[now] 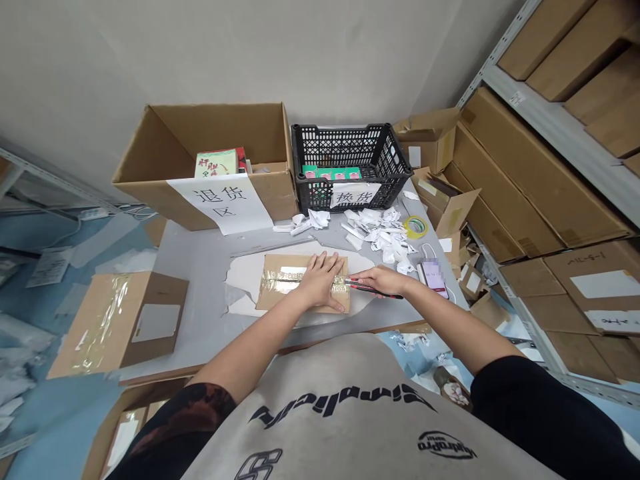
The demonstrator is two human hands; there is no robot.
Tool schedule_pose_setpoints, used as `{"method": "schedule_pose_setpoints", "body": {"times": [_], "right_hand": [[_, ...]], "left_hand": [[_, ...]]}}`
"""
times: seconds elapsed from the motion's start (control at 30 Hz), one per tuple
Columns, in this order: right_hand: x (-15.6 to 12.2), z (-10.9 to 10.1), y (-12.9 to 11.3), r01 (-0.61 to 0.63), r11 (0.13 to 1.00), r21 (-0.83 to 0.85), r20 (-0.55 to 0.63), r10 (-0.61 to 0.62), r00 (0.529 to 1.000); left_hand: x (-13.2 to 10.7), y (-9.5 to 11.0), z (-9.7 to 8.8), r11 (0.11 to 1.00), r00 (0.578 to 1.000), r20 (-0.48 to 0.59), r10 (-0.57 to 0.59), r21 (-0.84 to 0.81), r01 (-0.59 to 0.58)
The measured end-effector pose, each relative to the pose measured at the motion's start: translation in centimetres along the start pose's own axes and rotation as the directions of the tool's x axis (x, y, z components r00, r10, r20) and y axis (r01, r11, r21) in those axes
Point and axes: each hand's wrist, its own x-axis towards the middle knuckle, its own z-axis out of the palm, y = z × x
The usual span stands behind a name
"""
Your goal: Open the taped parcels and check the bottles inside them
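Note:
A small taped cardboard box (273,293) lies on the table, with shiny clear tape along its middle and a white label partly covered by my hand. My left hand (321,281) rests flat on its top, fingers spread. In my right hand (377,279) is a red and black utility knife (383,293), its tip at the right end of the tape. Beneath the box spreads a torn white sheet (240,277).
Behind stand a large open carton (280,193) and a black plastic crate (303,193) with green packets. Crumpled paper (385,233), a tape roll (416,227) and a phone (434,279) lie to the right. A taped carton (120,320) is at the left; shelved cartons (540,180) stand right.

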Motion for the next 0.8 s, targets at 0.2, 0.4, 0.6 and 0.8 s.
{"method": "schedule_pose_setpoints", "body": {"times": [0.2, 0.4, 0.6, 0.8], "right_hand": [[-0.8, 0.3, 1.1, -0.041, 0.990, 0.136, 0.032, 0.037, 0.999], [-2.3, 2.9, 2.2, 0.017, 0.912, 0.410, -0.264, 0.101, 0.959], [-2.2, 6.7, 2.1, 0.037, 0.931, 0.363, -0.479, 0.153, 0.864], [-0.3, 8.8, 3.5, 0.052, 0.940, 0.338, -0.494, 0.129, 0.860]], "left_hand": [[-0.1, 0.0, 0.1, 1.000, 1.000, -0.016, 0.016, -0.009, -0.016], [-1.2, -1.5, -1.4, 0.997, 0.999, -0.035, 0.033, -0.071, -0.035], [-4.3, -6.3, -3.2, 0.995, 0.994, -0.059, -0.091, -0.040, 0.089], [-5.4, -6.1, -2.0, 0.988, 0.983, -0.125, -0.138, 0.055, 0.146]]}}
